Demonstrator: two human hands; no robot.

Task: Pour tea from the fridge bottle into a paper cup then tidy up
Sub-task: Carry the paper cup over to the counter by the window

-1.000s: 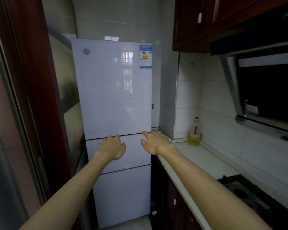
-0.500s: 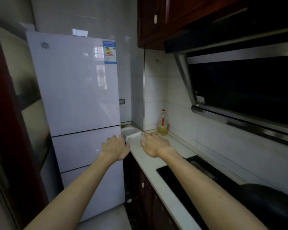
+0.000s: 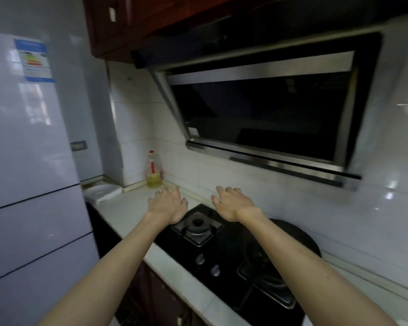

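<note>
Far L: fridge (image 3: 21, 137), white, three door fronts, all shut; contents hidden behind them. Blue-edged label (image 3: 34, 60) high on the top door. Switch plate (image 3: 79, 145) on the wall between fridge and tiled pillar.

Counter (image 3: 127, 208) starts just beside the fridge. White tray (image 3: 103, 190) sits at its L end, against the back. Oil bottle (image 3: 153, 171), red cap, yellow liquid low inside, stands upright in the tiled corner, near my L fingertips as seen.

L hand (image 3: 167, 204): palm down, fingers spread wide and relaxed, holding nothing, over the counter where it meets the hob (image 3: 226, 252). Contact w/ surface: cannot tell. L forearm crosses the counter's front edge.

Burner (image 3: 198, 225) lies between the two wrists, part covered by the L hand. Two knobs (image 3: 207, 264) nearer the hob's front.

R hand (image 3: 232, 203): palm down, fingers spread, holding nothing, over the hob's rear edge near the tiles. R forearm passes over a dark round pan (image 3: 299, 238) and hides part of it.

Above: hood (image 3: 269, 109), dark glass, steel trim, angled out from the wall. Dark red cabinets (image 3: 139, 20) over it.

Both hands are well apart from the fridge.
</note>
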